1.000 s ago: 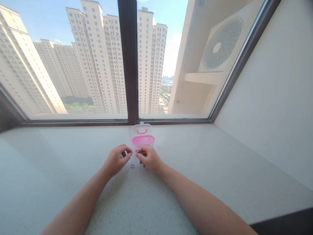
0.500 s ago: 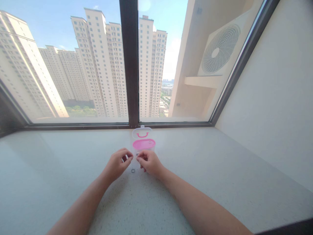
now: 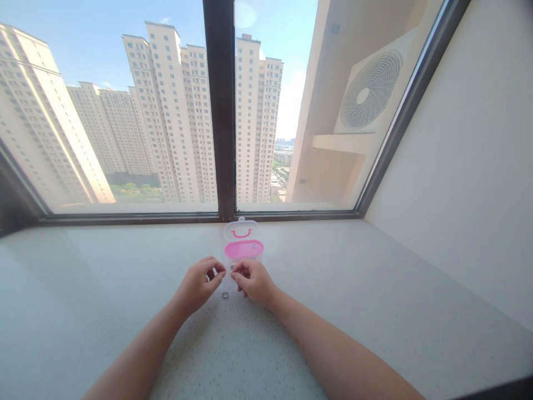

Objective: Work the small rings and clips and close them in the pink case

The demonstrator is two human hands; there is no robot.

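My left hand point(image 3: 199, 282) and my right hand point(image 3: 254, 279) rest close together on a pale speckled sill point(image 3: 266, 344), fingertips pinched and almost meeting. Each pinch seems to hold something tiny that I cannot make out. A small metal ring point(image 3: 225, 295) lies on the sill just below the fingertips, touching neither hand. Right behind the hands stands a small clear plastic box point(image 3: 244, 248) with a pink tray inside; its clear lid with a pink handle is tipped up toward the window.
A wide window with a dark frame point(image 3: 220, 111) runs along the back edge of the sill, high-rise buildings beyond it. A white wall point(image 3: 470, 183) closes the right side. An outdoor fan unit point(image 3: 366, 91) hangs outside at the upper right.
Both hands keep the same pinched pose; only the view has tilted slightly, so everything sits a little lower in the picture.
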